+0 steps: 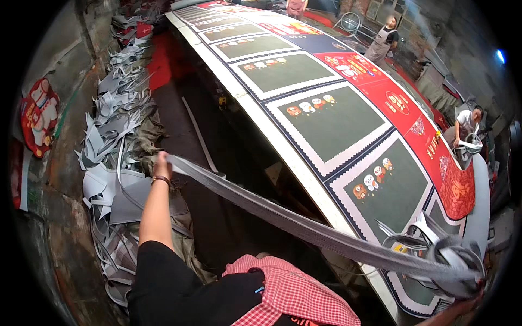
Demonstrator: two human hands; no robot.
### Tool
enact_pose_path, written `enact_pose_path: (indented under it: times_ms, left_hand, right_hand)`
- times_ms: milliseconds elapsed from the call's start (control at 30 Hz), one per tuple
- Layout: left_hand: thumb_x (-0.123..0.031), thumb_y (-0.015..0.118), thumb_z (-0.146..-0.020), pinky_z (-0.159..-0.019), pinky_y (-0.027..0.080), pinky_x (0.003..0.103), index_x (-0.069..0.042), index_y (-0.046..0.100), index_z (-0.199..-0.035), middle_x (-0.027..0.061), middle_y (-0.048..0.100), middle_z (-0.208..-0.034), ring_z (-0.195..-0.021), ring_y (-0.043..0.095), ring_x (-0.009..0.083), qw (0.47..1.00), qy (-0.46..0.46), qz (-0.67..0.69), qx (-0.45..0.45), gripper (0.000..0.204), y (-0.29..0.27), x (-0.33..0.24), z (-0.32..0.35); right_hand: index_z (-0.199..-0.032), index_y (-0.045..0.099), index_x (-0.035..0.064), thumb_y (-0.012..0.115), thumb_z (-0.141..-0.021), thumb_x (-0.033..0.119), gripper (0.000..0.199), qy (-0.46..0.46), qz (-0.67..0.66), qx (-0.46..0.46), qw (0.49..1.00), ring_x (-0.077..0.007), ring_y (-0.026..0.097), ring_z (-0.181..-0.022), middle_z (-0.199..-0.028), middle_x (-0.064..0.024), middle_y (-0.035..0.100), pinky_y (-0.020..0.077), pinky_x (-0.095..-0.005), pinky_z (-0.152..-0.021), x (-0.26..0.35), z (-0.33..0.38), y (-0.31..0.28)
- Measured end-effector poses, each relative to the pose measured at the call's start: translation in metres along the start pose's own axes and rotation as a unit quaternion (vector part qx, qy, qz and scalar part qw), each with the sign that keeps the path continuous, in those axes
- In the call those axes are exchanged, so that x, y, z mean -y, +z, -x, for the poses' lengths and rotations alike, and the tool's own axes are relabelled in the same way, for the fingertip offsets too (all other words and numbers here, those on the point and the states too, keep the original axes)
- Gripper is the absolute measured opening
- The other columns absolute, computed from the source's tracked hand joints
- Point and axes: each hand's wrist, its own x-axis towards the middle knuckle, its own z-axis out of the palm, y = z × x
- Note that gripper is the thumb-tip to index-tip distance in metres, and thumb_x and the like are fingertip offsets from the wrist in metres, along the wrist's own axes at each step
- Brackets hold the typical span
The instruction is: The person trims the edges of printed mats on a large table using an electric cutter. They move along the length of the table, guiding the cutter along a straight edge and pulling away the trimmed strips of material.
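My left hand (163,165), on an outstretched arm, is closed round one end of a bundle of long grey strips (293,228), like trimmed mat edging. The bundle stretches across my front to the lower right. There my right hand (475,298), dim and partly hidden, grips its other end beside a tangle of looped offcut strips (429,244). That tangle lies over the near corner of the long table (337,214). Under the strips, dark green mats (375,187) with scalloped white borders and small cartoon animals cover the tabletop.
A long heap of grey offcuts (117,141) lines the left wall, with a red decorated mat (41,117) leaning there. Red printed mats (399,103) run along the table's far side. A person in an apron (383,41) and another person holding strips (467,127) stand beyond it.
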Motion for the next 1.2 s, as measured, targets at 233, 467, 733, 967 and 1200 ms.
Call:
enact_pose_path:
  times_ms: [233, 467, 733, 967, 1200]
  left_hand:
    - [-0.024, 0.055, -0.090, -0.087, 0.052, 0.046, -0.005, 0.052, -0.107, 0.0127, 0.059, -0.102, -0.095, 0.061, 0.0295, 0.603, -0.029, 0.770, 0.207, 0.026, -0.015, -0.306, -0.029]
    - [-0.019, 0.045, -0.096, -0.099, 0.041, 0.038, -0.003, 0.052, -0.115, 0.0138, 0.053, -0.123, -0.118, 0.051, 0.0237, 0.375, 0.221, 0.615, 0.658, 0.026, -0.106, -0.502, 0.121]
    - [-0.012, 0.044, -0.089, -0.099, 0.041, 0.039, -0.007, 0.053, -0.102, 0.0175, 0.043, -0.137, -0.124, 0.043, 0.0347, 0.394, 0.577, 0.426, 0.574, 0.016, -0.082, -0.441, 0.216]
    - [-0.009, 0.047, -0.088, -0.081, 0.052, 0.037, -0.001, 0.056, -0.108, 0.0159, 0.059, -0.117, -0.098, 0.062, 0.0305, 0.451, 0.613, 0.392, 0.517, 0.023, -0.112, -0.417, 0.204]
    - [-0.005, 0.057, -0.072, -0.109, 0.025, 0.039, 0.002, 0.025, -0.139, 0.0195, 0.031, -0.142, -0.134, 0.028, 0.0283, 0.662, 0.423, 0.476, 0.395, 0.075, -0.060, -0.410, 0.144]
  right_hand:
    - [-0.082, 0.055, 0.0063, 0.063, -0.076, 0.025, 0.021, 0.157, 0.040, 0.371, 0.914, -0.0195, 0.055, -0.082, -0.087, -0.0061, 0.057, 0.0464, -0.0341, -0.082, -0.063, 0.134, 0.149]
    - [-0.125, 0.045, -0.0005, 0.066, -0.077, 0.019, 0.055, 0.402, 0.040, 0.581, 0.706, -0.0251, 0.058, -0.101, -0.114, -0.0146, 0.057, 0.0475, -0.0370, -0.090, -0.125, 0.273, 0.269]
    - [-0.135, 0.035, -0.0011, 0.044, -0.083, 0.056, 0.077, 0.600, -0.303, 0.460, 0.581, -0.0386, 0.051, -0.110, -0.122, -0.0243, 0.049, 0.0417, -0.0481, -0.094, -0.161, 0.324, 0.260]
    - [-0.120, 0.045, -0.0083, 0.074, -0.054, 0.025, 0.079, 0.419, -0.029, 0.575, 0.702, -0.0110, 0.048, -0.065, -0.083, -0.0077, 0.055, 0.0378, -0.0225, -0.056, -0.120, 0.308, 0.259]
    - [-0.121, 0.043, -0.0147, 0.077, -0.047, 0.012, 0.086, 0.303, -0.160, 0.633, 0.695, -0.0267, 0.059, -0.100, -0.113, -0.0223, 0.057, 0.0454, -0.0341, -0.087, -0.046, 0.289, 0.241]
